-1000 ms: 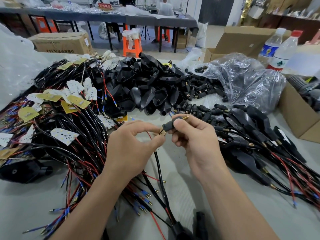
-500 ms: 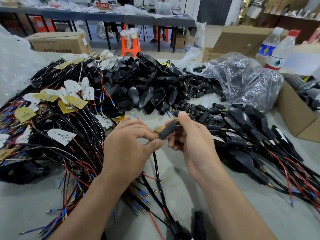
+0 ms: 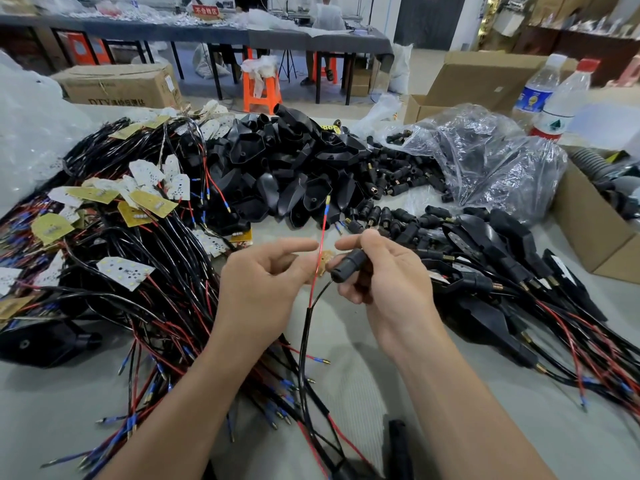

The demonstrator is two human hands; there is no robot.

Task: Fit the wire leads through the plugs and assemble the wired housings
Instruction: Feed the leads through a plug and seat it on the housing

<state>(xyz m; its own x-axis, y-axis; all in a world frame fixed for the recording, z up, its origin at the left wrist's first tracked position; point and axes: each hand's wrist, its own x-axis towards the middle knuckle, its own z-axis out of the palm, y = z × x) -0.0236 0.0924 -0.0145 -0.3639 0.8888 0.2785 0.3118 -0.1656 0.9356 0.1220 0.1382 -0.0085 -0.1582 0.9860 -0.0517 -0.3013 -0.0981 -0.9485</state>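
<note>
My right hand [image 3: 384, 271] grips a small black plug [image 3: 348, 265], and a thin black wire lead [image 3: 322, 292] runs into its lower end. My left hand [image 3: 263, 278] pinches the red wire lead [image 3: 321, 237], which stands upright with a blue sleeve and brass tip at the top. Both leads come out of one black cable [image 3: 304, 341] that hangs down toward the table. A small brass-coloured board shows between my two hands, mostly hidden.
A heap of wired boards [image 3: 114, 237] lies at left. Empty black housings [image 3: 287, 174] pile up behind, with loose plugs [image 3: 398, 181] beside a clear bag [image 3: 485, 161]. Finished assemblies [image 3: 502, 271] spread at right. Cardboard boxes [image 3: 588, 230] and two bottles [image 3: 557, 98] stand far right.
The plug has tipped downward in my right hand, with its brass tips no longer showing. The red lead now stands free and upright, pinched by my left fingers, with my hands slightly further apart.
</note>
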